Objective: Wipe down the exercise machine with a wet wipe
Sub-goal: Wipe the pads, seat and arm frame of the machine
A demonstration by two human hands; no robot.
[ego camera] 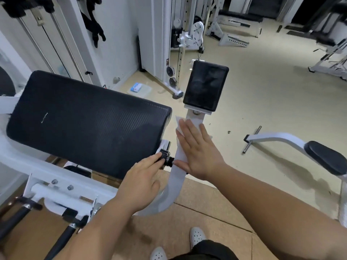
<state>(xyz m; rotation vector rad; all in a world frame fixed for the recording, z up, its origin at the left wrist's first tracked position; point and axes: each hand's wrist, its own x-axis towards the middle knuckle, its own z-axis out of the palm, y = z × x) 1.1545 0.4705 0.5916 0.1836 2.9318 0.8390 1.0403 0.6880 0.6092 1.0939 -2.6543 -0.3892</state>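
The exercise machine has a big black padded seat point(88, 124) on a white frame and a curved white arm point(175, 177) rising to a small black pad point(205, 88). My right hand point(197, 149) lies flat, fingers spread, on the white arm, pressing a white wet wipe point(179, 121) against it; the wipe's edge shows past my fingertips. My left hand point(141, 180) grips the black adjustment knob point(166, 157) on the side of that arm, just left of my right hand.
A second white arm with a black pad point(324, 159) and a metal pin point(251, 139) stands to the right. A wipe packet point(138, 88) lies on the floor behind the seat. Cable machines point(180, 44) stand farther back. My shoes point(197, 236) are below.
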